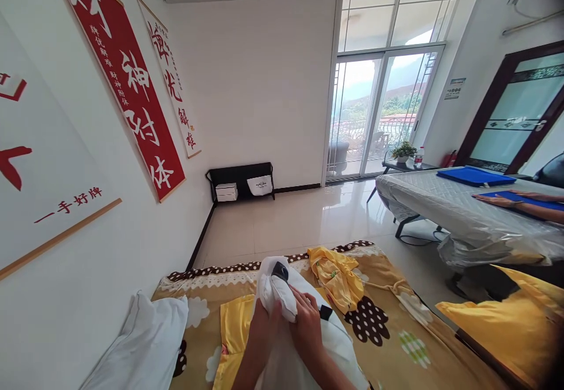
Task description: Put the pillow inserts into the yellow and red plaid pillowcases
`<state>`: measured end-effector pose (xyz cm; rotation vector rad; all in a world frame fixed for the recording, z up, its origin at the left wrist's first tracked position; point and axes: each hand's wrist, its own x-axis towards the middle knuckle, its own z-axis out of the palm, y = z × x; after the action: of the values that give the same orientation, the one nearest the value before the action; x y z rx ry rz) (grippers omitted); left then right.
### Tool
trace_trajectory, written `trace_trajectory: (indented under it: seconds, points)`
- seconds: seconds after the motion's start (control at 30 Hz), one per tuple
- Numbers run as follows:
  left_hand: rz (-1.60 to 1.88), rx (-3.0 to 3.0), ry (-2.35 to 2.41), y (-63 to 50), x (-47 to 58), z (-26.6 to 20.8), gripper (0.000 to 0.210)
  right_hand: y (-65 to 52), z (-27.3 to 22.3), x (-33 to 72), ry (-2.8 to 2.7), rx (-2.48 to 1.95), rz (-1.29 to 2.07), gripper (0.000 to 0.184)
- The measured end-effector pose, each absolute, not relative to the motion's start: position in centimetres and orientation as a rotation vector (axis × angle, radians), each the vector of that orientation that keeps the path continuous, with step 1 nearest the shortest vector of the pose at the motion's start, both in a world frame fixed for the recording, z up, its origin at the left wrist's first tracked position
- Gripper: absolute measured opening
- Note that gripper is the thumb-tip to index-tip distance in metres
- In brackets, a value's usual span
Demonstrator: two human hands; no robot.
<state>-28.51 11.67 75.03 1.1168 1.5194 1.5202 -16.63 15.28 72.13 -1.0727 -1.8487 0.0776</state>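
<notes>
My left hand (263, 326) and my right hand (307, 318) close from both sides on the gathered end of a white pillow (337, 343) in front of me. Between my fingers a folded white flap shows, with a dark patch at its top. A small black tab sticks out to the right of my right hand. Beneath lies a brown patterned bedsheet (409, 334). Yellow fabric (233, 319) lies left of my left hand, and a crumpled yellow cloth (337, 278) is beyond my right hand.
Another white pillow (147, 343) rests at the left by the wall. To the right stand a plastic-covered massage table (409, 199), where another person's hands press on a blue cloth (533, 201), and a yellow pillow (506, 313). A black bench (238, 174) stands against the far wall.
</notes>
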Motion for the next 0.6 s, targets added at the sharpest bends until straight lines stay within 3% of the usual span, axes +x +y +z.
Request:
trace_trajectory:
  seconds: [0.1, 0.27, 0.6]
  points:
    - [1.326, 1.206, 1.561, 11.8, -29.5, 75.6, 0.067, 15.3, 71.2, -17.3, -1.91, -1.108, 0.002, 0.051]
    - [1.12, 1.288, 1.733, 11.4, -28.9, 76.2, 0.045, 15.4, 69.7, -17.4, -2.001, -1.105, -0.028, 0.056]
    - [1.363, 1.077, 1.862, 14.7, -27.8, 71.2, 0.058, 17.7, 67.0, -16.1, -2.105, -1.342, 0.122, 0.064]
